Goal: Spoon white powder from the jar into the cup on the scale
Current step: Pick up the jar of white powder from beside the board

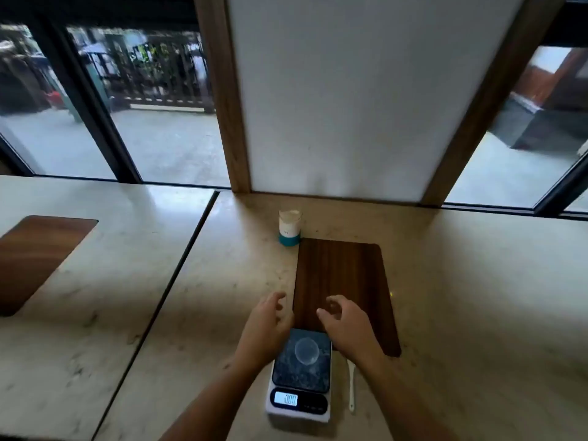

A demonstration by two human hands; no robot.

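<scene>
A clear jar (289,226) of white powder with a teal base stands at the back of the stone counter, just left of a dark wooden board. Close to me sits a digital scale (300,389) with a lit display; a clear cup (306,351) rests on its dark platform. To the right of the scale a white spoon (351,388) lies on the counter. My left hand (265,324) hovers at the scale's far left corner, fingers apart, holding nothing. Above the scale's far right corner, over the board, is my right hand (346,323), fingers curled and spread, empty.
The wooden board (343,275) lies between the scale and the jar. A white wall panel with wooden trim (350,106) rises behind the counter (477,297). A seam (178,275) separates a second counter on the left, which bears another wooden board (35,259). Windows flank the panel.
</scene>
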